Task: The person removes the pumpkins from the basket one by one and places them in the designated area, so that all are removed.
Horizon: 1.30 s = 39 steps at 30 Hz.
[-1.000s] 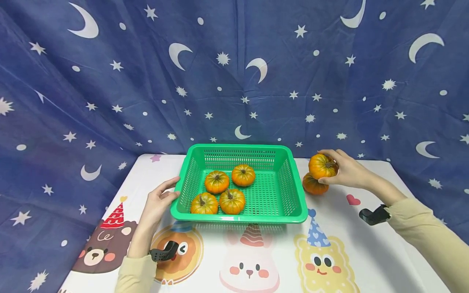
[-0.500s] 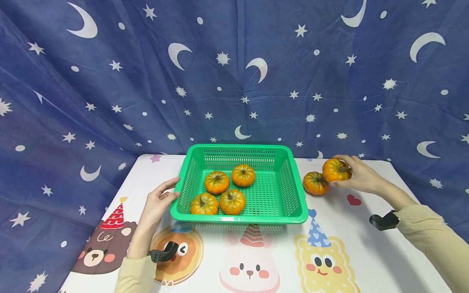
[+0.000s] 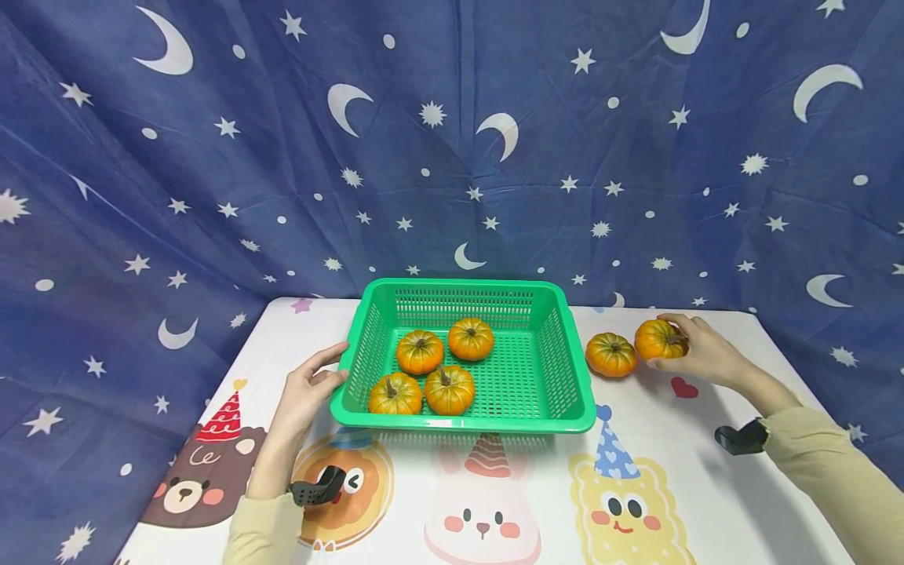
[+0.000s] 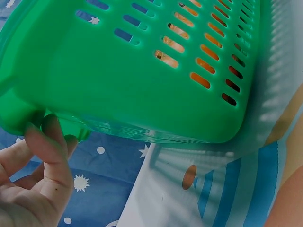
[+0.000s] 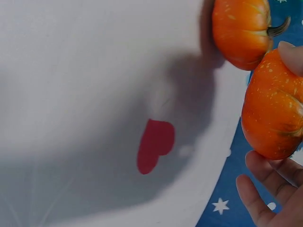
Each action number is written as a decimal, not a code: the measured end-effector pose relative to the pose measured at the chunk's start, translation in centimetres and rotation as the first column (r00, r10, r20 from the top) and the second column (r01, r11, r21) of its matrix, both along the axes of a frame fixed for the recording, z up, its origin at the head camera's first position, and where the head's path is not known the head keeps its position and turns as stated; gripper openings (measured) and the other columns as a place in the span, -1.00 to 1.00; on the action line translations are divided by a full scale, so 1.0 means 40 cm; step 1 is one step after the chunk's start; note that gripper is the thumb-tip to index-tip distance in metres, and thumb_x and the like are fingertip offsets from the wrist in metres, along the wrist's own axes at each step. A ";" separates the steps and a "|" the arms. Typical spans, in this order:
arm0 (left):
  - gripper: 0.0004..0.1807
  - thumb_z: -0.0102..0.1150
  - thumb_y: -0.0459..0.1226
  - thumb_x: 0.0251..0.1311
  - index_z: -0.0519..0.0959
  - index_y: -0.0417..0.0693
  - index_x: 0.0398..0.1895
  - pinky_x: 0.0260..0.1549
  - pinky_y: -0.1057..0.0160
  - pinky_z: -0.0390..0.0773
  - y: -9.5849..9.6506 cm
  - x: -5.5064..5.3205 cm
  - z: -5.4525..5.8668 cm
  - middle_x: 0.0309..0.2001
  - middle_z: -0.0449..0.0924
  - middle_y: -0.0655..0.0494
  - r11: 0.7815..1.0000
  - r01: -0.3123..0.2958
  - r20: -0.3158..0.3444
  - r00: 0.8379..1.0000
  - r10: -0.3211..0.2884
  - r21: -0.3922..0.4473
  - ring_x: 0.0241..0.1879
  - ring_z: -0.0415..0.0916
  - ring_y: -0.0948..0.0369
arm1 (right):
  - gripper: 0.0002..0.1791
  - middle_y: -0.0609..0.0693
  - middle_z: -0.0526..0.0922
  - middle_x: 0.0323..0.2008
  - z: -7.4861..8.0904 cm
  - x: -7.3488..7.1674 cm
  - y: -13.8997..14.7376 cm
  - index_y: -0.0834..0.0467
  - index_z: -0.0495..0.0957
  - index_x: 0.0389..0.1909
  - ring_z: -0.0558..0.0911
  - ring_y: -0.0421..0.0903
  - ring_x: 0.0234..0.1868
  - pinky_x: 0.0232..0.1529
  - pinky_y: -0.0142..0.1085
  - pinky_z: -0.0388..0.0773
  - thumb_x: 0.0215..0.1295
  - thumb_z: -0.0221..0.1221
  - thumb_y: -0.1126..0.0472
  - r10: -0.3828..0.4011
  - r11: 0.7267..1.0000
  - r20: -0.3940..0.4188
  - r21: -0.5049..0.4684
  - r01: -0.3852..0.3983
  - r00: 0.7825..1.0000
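A green plastic basket (image 3: 462, 424) with slotted walls stands on the table, holding several small orange pumpkins, among them one pumpkin (image 3: 471, 339) towards the back. At the basket's left rim, my left hand (image 3: 304, 388) grips the edge with curled fingers; the left wrist view shows its fingertips (image 4: 52, 125) against the green rim. Right of the basket, my right hand (image 3: 706, 353) holds a small pumpkin (image 3: 658, 339) between thumb and fingers. Beside that one, another pumpkin (image 3: 610, 355) rests on the table. From the frames I cannot tell whether the held pumpkin touches the tabletop.
A white tablecloth (image 3: 713, 471) printed with cartoon animals and a red heart (image 3: 683, 388) covers the table. Behind the table's far edge hangs a blue curtain (image 3: 452, 196) with moons and stars.
My right hand has carried its pumpkin rightwards and down, from above the other pumpkin to beside it. That other pumpkin now shows fully. My left hand and the basket have stayed put.
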<state>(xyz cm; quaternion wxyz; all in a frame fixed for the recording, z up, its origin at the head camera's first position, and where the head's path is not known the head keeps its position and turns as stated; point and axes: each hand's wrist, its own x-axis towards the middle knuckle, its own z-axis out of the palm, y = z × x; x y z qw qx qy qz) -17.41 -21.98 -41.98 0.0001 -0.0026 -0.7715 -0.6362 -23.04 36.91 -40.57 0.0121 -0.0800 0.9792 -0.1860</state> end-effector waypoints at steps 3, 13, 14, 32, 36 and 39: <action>-0.49 0.09 -0.36 0.29 0.37 -0.14 0.33 -0.29 0.45 0.53 0.001 0.002 0.002 0.02 0.45 0.21 1.000 0.003 0.000 1.000 -0.003 0.007 -0.34 0.55 0.46 | 0.00 0.44 0.37 -0.01 -0.012 0.000 0.009 0.29 0.20 0.30 0.47 0.32 -0.04 -0.04 0.27 0.44 -0.03 0.40 -0.18 -0.025 1.000 0.021 0.016 0.025 0.999; -0.49 0.09 -0.35 0.29 0.37 -0.13 0.33 -0.28 0.45 0.51 0.002 0.003 0.003 0.00 0.46 0.25 1.000 0.003 0.001 1.000 -0.003 0.001 -0.35 0.54 0.45 | 0.00 0.50 0.34 0.02 -0.049 -0.004 0.022 0.31 0.19 0.31 0.47 0.36 -0.04 -0.07 0.29 0.45 0.01 0.35 -0.22 -0.056 0.998 0.093 0.034 0.053 0.994; -0.49 0.09 -0.36 0.29 0.37 -0.13 0.33 -0.28 0.44 0.51 0.002 0.003 0.002 -0.01 0.47 0.26 1.000 0.003 0.000 1.000 -0.003 0.001 -0.35 0.55 0.45 | 0.00 0.50 0.35 0.02 -0.052 -0.005 0.021 0.31 0.19 0.30 0.48 0.36 -0.05 -0.07 0.28 0.46 0.01 0.35 -0.22 -0.055 0.998 0.095 0.038 0.052 0.994; -0.48 0.08 -0.36 0.29 0.37 -0.11 0.33 -0.26 0.43 0.55 -0.004 -0.007 -0.013 0.00 0.46 0.27 1.000 0.002 -0.004 1.000 -0.002 -0.006 -0.33 0.58 0.44 | 0.00 0.52 0.36 -0.02 -0.069 -0.012 0.018 0.38 0.19 0.28 0.48 0.35 -0.08 -0.08 0.28 0.47 0.01 0.34 -0.20 -0.058 0.997 0.152 0.055 0.051 0.987; -0.49 0.08 -0.36 0.30 0.37 -0.12 0.33 -0.27 0.43 0.55 -0.005 -0.007 -0.013 0.00 0.46 0.29 1.000 0.005 -0.011 1.000 -0.005 -0.001 -0.33 0.58 0.44 | 0.01 0.53 0.36 0.00 -0.070 -0.015 0.018 0.39 0.18 0.28 0.47 0.37 -0.05 -0.05 0.30 0.45 0.00 0.34 -0.20 -0.056 0.997 0.156 0.056 0.048 0.986; -0.49 0.07 -0.36 0.29 0.36 -0.13 0.33 -0.27 0.44 0.56 -0.006 -0.007 -0.012 -0.01 0.47 0.30 1.000 0.006 -0.014 1.000 -0.006 -0.002 -0.32 0.58 0.45 | 0.01 0.54 0.36 0.01 -0.066 -0.015 0.014 0.40 0.20 0.28 0.47 0.39 -0.04 -0.02 0.31 0.43 -0.01 0.35 -0.19 -0.044 0.998 0.143 0.053 0.037 0.989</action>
